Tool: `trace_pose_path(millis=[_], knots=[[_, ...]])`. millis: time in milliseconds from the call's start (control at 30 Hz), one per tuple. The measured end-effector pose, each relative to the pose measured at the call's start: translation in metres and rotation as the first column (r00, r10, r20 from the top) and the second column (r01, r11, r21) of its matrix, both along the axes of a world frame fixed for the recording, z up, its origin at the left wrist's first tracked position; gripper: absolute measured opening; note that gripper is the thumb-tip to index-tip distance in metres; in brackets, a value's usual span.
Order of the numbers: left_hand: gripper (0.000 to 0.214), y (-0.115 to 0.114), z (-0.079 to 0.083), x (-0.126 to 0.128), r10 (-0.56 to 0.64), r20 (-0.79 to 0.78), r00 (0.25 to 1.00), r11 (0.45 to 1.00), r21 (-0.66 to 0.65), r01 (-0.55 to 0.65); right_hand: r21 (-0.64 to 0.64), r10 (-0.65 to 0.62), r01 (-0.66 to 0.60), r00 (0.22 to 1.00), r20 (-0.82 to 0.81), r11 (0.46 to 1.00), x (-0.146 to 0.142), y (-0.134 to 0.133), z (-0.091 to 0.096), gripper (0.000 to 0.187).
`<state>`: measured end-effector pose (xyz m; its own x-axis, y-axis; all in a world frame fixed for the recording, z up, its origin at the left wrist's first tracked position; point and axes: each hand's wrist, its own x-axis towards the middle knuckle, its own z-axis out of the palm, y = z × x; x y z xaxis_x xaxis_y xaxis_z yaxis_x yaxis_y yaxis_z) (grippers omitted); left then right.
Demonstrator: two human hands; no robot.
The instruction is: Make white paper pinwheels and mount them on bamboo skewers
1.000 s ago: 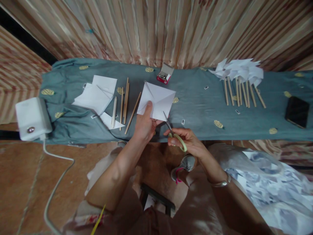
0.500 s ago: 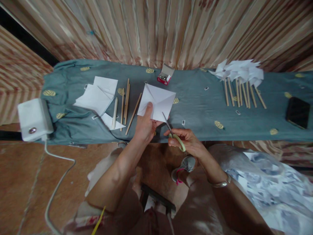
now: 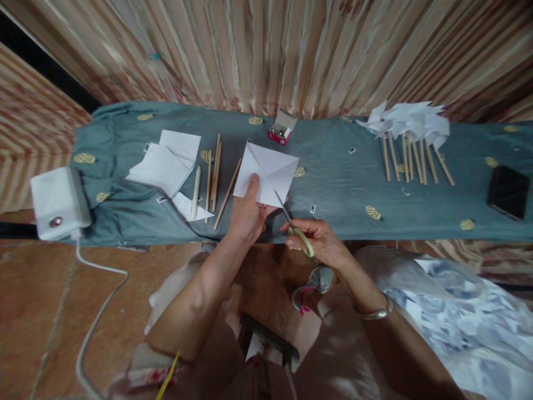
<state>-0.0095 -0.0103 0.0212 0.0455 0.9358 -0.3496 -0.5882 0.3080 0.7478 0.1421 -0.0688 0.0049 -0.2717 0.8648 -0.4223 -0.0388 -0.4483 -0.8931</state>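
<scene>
Scissors (image 3: 295,230) have edged slightly farther over the square of white paper (image 3: 270,166) since the earlier frame, while the left hand (image 3: 246,215) and right hand (image 3: 322,239) have barely shifted. Pleated curtain (image 3: 250,55) fills the far side, and before it runs a long blue-green cloth (image 3: 333,194) printed with yellow pineapples. Both forearms converge from the near side: the left slants up to the right, nearly straight at the wrist; the right, with a silver bracelet (image 3: 377,313), slants up to the left. Toward the right end lie overlapping white pinwheels (image 3: 416,122), their sticks pointing nearer; on the left, loose white sheets (image 3: 162,166) overlap. The square sits between these groups, near the middle; whether it touches the cloth I cannot tell. The left hand pinches it, thumb flat on top and fingers underneath. The right hand, fingers curled, grips the scissors by the pale green handles, blades angled away to the left across the paper's near corner. Just left of the square are thin wooden sticks (image 3: 216,172); beyond it stands a small open red box (image 3: 278,135) of shiny metal bits
</scene>
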Motion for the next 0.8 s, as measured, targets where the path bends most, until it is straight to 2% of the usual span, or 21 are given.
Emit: trace_pose_path(millis=[333, 800], knots=[[0.049, -0.0031, 0.001, 0.0038, -0.008, 0.051, 0.999, 0.999, -0.048, 0.01, 0.009, 0.0, 0.0, 1.0, 0.023, 1.0, -0.0015, 0.0015, 0.0046, 0.041], [0.046, -0.0037, 0.0004, 0.0049, -0.006, 0.055, 0.998, 0.998, -0.059, 0.009, 0.034, -0.015, 0.014, 1.0, 0.016, 0.999, -0.002, 0.0031, -0.0008, 0.039]])
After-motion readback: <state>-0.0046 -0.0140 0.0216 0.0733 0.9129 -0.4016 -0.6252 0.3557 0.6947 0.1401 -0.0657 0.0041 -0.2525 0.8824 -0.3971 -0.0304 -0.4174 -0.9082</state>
